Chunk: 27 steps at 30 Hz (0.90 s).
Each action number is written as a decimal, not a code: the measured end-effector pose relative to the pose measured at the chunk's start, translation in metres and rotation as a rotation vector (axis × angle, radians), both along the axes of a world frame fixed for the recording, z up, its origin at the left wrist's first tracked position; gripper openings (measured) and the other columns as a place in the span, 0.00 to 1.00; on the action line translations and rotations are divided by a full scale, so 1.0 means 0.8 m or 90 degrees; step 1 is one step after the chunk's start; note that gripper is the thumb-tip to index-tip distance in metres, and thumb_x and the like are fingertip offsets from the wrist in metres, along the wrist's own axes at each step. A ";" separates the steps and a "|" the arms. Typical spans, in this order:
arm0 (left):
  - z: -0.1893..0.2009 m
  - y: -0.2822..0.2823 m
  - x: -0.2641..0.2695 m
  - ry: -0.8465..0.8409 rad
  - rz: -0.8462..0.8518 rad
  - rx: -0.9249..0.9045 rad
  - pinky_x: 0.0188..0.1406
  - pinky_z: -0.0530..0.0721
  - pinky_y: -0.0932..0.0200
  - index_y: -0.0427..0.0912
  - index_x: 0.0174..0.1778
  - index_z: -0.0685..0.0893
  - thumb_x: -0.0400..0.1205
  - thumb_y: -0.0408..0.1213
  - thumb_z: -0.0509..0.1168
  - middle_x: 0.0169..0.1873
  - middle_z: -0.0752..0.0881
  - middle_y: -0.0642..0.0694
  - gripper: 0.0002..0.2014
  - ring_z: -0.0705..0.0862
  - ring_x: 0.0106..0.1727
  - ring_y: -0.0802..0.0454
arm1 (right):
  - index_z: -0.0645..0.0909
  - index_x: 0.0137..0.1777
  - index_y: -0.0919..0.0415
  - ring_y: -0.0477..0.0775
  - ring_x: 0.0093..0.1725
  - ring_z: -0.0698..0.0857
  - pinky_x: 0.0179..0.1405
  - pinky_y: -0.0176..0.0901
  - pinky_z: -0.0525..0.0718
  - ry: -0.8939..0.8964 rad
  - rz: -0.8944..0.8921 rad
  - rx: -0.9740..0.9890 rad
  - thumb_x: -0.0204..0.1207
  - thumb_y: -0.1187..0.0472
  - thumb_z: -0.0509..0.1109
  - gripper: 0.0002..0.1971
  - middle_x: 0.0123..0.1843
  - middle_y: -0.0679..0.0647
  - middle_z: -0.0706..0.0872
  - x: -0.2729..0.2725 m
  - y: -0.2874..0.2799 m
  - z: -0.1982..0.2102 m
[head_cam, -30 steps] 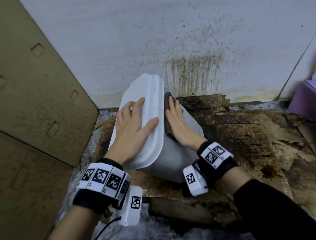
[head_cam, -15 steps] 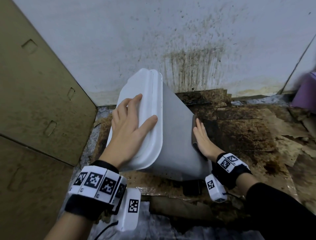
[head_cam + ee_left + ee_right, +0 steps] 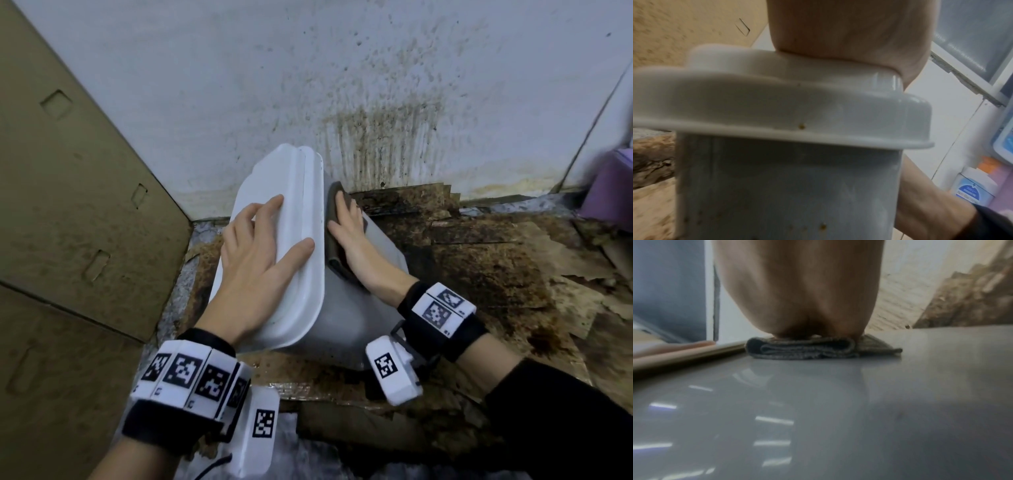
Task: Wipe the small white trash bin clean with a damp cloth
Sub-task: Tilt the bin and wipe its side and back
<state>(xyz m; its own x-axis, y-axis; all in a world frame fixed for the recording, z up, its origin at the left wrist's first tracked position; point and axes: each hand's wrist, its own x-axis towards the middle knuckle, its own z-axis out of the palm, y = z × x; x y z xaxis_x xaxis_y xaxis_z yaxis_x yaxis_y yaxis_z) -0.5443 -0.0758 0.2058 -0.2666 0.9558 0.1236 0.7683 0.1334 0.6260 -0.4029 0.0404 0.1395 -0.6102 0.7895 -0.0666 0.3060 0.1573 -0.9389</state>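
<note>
The small white trash bin is tipped over to the right on the floor, its lid facing up and left. My left hand lies flat on the lid with fingers spread. My right hand presses a folded grey cloth flat against the bin's side wall, just under the lid rim. In the right wrist view the cloth lies folded under my palm on the glossy wall. The left wrist view shows the lid rim and a few brown specks on the bin body.
A stained white wall stands right behind the bin. Cardboard panels lean at the left. Dirty, torn cardboard covers the floor to the right. A purple object sits at the far right edge.
My right hand slid the cloth down the bin's side to its lower edge, then back up under the lid rim. My left hand stayed on the lid.
</note>
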 end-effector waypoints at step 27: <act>0.001 0.001 0.002 0.017 -0.003 -0.006 0.77 0.51 0.53 0.62 0.85 0.57 0.76 0.71 0.52 0.79 0.59 0.55 0.40 0.53 0.80 0.59 | 0.42 0.91 0.35 0.62 0.92 0.56 0.91 0.61 0.50 -0.163 -0.208 -0.219 0.90 0.36 0.44 0.31 0.94 0.50 0.51 0.081 0.055 -0.132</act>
<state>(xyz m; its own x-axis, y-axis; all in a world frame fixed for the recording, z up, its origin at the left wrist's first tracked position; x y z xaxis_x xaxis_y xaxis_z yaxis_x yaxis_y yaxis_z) -0.5429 -0.0748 0.2063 -0.2585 0.9583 0.1221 0.7856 0.1349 0.6039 -0.3383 0.0844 0.0337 -0.2666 0.8417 -0.4695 0.5138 -0.2880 -0.8081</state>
